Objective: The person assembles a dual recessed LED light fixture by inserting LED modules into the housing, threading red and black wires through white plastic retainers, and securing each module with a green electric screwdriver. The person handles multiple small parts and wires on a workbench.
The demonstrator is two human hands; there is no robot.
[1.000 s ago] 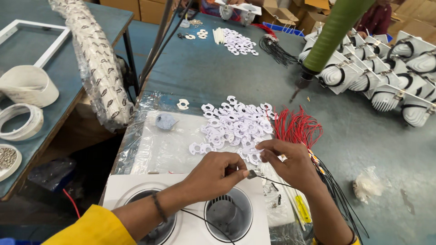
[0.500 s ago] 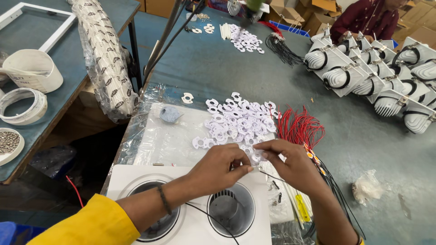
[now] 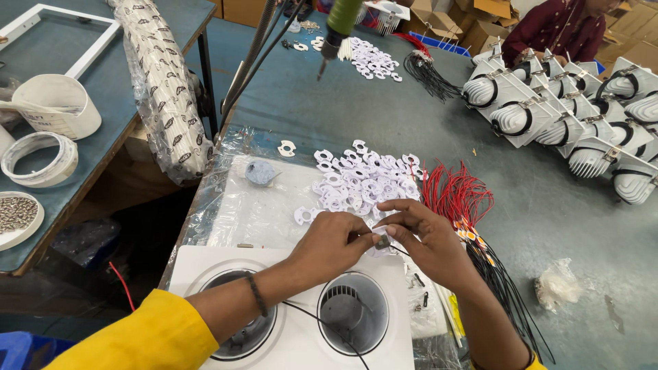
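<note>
— What do we have in the middle of the frame?

— We see the left hand (image 3: 334, 243) and the right hand (image 3: 428, 240) meeting just below centre, fingertips pinched together on a small square component (image 3: 381, 240) held between them. Both hands are nearly closed around it, thumbs and forefingers doing the gripping.

— And under the hands?

— We see a white twin-light housing (image 3: 295, 267) at the bottom centre, with two round openings. A thin black wire (image 3: 322, 323) runs across it from the hands toward the bottom edge.

— What lies just above the hands?

— We make out a heap of white ring-shaped gaskets (image 3: 363, 181) on a clear plastic sheet (image 3: 240, 212), near the fingers but apart from them. To its right sits a bundle of red and black wires (image 3: 456, 195), trailing down along the right forearm.

— Farther out?

— At the upper right we see rows of white spotlight fixtures (image 3: 569, 116) on the blue-grey table (image 3: 411, 116), and a person in a dark red sleeve (image 3: 548, 31) behind them. At the top centre hangs a green-handled screwdriver (image 3: 336, 27). At the left we see a white tub (image 3: 55, 103), a tape roll (image 3: 38, 157) and a dish of screws (image 3: 17, 216).
</note>
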